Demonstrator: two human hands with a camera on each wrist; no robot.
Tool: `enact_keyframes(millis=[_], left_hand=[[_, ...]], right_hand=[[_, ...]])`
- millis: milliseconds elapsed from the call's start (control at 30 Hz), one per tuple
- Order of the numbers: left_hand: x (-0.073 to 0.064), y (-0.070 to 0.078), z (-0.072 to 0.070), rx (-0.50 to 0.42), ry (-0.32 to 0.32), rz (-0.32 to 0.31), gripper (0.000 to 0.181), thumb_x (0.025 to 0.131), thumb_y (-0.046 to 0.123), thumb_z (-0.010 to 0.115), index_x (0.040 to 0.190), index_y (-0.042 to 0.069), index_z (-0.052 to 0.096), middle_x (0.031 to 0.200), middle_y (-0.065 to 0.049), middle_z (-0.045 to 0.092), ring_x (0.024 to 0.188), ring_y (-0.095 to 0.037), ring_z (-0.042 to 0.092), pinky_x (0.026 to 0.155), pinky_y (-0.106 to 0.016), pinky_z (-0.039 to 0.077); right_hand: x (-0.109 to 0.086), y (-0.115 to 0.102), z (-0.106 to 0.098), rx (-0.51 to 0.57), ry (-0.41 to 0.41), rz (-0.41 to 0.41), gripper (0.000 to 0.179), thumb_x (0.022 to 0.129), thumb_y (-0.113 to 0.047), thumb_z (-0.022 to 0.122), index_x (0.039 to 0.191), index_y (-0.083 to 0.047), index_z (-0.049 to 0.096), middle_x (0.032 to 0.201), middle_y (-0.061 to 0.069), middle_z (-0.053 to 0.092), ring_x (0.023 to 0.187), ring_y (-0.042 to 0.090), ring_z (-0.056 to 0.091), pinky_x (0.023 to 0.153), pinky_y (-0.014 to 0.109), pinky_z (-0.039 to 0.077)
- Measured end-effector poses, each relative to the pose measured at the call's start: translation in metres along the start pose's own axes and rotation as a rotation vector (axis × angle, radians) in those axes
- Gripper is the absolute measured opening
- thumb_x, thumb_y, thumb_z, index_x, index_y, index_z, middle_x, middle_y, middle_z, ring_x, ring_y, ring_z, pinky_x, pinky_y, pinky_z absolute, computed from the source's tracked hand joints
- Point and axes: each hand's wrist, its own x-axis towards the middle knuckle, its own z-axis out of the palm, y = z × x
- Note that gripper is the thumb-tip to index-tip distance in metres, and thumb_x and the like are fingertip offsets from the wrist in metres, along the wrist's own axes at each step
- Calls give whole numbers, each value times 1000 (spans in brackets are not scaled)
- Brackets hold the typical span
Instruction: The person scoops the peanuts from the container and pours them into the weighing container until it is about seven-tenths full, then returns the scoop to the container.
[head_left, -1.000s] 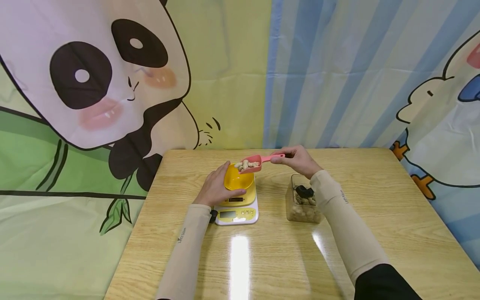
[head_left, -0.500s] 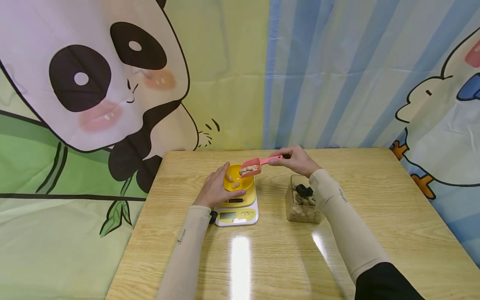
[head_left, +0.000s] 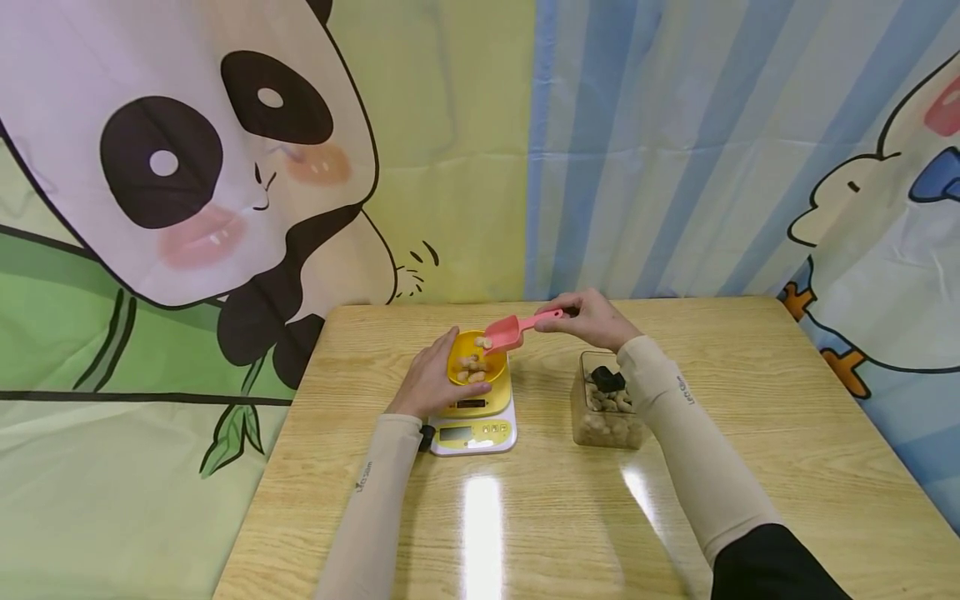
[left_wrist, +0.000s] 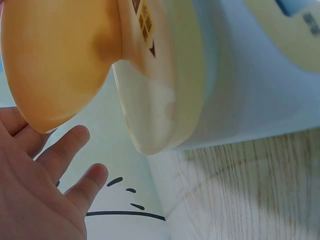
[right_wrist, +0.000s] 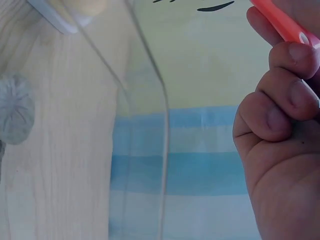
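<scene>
A yellow bowl (head_left: 495, 367) sits on a white and yellow kitchen scale (head_left: 474, 435). My left hand (head_left: 429, 377) holds the bowl's left side, thumb along the front and fingers behind. In the left wrist view, the bowl (left_wrist: 60, 55) rests against the fingers; two fingers (left_wrist: 70, 145) stick out free of it. My right hand (head_left: 588, 321) pinches the handle of a pink scoop (head_left: 506, 333), tilted over the bowl's right rim. Several peanuts (head_left: 472, 367) lie in the bowl, and some are at the scoop's lip. The other fingers of my right hand (right_wrist: 285, 115) are curled.
A clear plastic container (head_left: 588, 425) of peanuts stands right of the scale, below my right forearm. The black wrist camera (head_left: 607, 379) hides part of its opening. A printed curtain (head_left: 465, 150) hangs behind the wooden table (head_left: 555, 517).
The scoop has tipped down to the left, and peanuts have slid from it into the bowl. It was full of peanuts one second ago. My left hand has stayed at the bowl.
</scene>
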Motion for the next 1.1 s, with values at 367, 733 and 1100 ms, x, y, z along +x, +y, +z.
enact_keyframes(millis=[367,733,1100], left_hand=[[0,-3,1,-1,7,8,122,70,75,77,164,23,19,165,-4,29,146,-38,33,116,-63,29],[0,-2,0,-20,21,22,121,70,73,78,164,25,18,165,-4,29,145,-38,34,115,-63,30],[0,-3,1,-11,14,15,124,68,76,78,164,27,17,166,-2,27,146,-37,33,116,-62,29]], right_hand=[[-5,-6,-9,9,41,-50,28,89,-36,80,110,-17,79,86,11,64,66,22,45,56,28,40],[-18,-17,-26,95,111,-60,26,90,-29,80,112,-16,79,91,11,67,64,18,44,57,27,40],[-60,-48,-46,39,156,-74,26,92,-16,78,115,-6,77,85,10,62,66,17,44,58,26,40]])
